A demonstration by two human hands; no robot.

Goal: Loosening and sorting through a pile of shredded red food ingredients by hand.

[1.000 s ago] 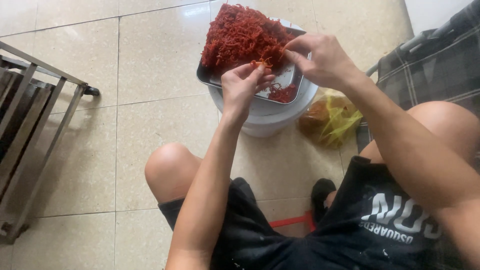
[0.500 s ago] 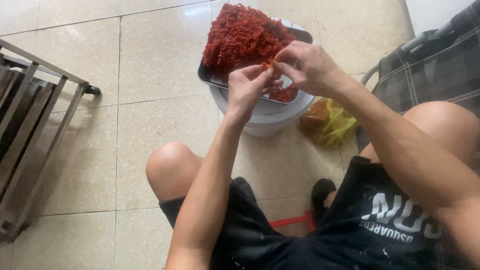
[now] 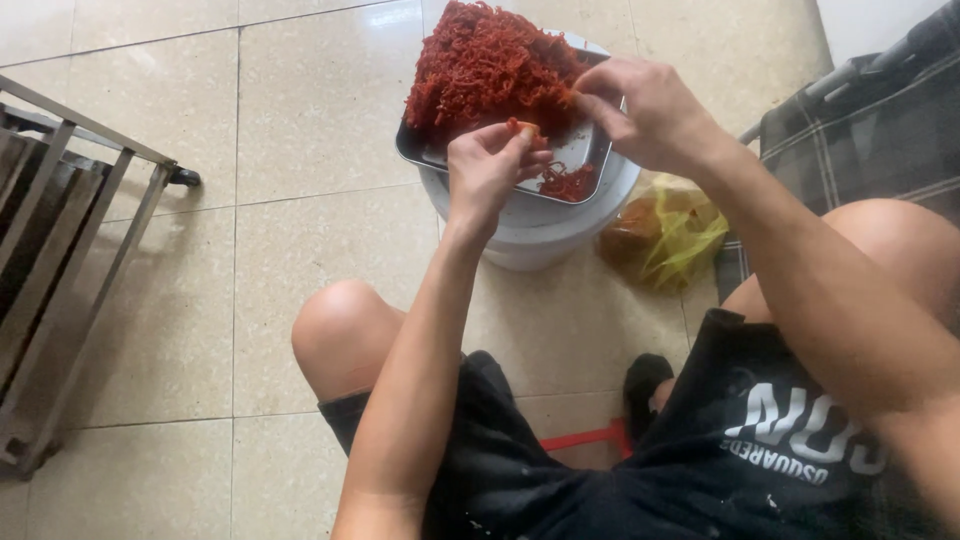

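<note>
A metal tray (image 3: 418, 150) rests on top of a white bucket (image 3: 540, 235) on the tiled floor in front of me. A big heap of red shredded strands (image 3: 480, 65) fills the tray's far side, and a small red clump (image 3: 567, 183) lies at its near right corner. My left hand (image 3: 487, 168) hovers over the tray's near edge, fingers pinched on a small orange-red piece. My right hand (image 3: 645, 110) is over the tray's right side, fingertips closed at the edge of the heap.
A yellow-green plastic bag (image 3: 668, 232) with brown contents lies right of the bucket. A metal rack on wheels (image 3: 70, 260) stands at the left. A checked cloth chair (image 3: 880, 150) is at the right. My bare knees and black shorts fill the foreground.
My hands, which were pinching together at the tray's near right corner, have drawn apart; the right hand has gone up to the heap and the left stays over the near edge.
</note>
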